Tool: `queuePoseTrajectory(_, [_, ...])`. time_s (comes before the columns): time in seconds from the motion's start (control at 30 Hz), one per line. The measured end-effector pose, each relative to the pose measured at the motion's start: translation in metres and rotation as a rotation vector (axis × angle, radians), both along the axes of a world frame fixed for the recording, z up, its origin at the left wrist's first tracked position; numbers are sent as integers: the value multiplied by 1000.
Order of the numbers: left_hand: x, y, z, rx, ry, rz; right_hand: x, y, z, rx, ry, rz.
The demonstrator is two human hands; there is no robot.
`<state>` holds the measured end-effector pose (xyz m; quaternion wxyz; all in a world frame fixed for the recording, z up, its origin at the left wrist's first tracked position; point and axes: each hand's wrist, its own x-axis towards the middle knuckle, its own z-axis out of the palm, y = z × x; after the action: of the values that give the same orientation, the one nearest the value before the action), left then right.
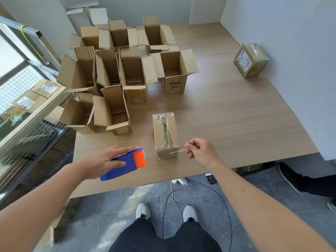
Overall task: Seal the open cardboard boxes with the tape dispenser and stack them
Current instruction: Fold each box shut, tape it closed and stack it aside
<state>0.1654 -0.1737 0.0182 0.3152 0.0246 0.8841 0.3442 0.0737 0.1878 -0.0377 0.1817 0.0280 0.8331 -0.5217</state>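
Observation:
A closed cardboard box (165,133) with clear tape along its top seam stands near the table's front edge. My left hand (104,160) grips the blue and orange tape dispenser (127,163) just left of this box. My right hand (201,150) pinches a strip of clear tape (179,151) that runs from the box's near right corner. Several open cardboard boxes (133,73) with raised flaps crowd the table's back left. Another sealed box (251,60) with a white label stands at the far right by the wall.
The wooden table (227,113) has bare surface in the middle and right. A white wall runs along its right side. A wire-mesh cart (27,99) with packages stands to the left. Cables lie on the floor by my feet; another person's shoe (291,177) is at right.

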Motion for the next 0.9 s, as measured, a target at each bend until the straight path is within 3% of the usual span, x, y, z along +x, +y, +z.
queuePoseTrajectory(0.2, [-9, 7, -16, -46, 3, 50, -4, -5, -9, 49, 8, -20])
queuePoseTrajectory(0.57, [-34, 17, -46, -297, -38, -13, -13, -17, -28, 91, -31, -4])
queuePoseTrajectory(0.9, [-49, 27, -68, -346, -38, -21, -17, -22, -49, 65, -95, -2])
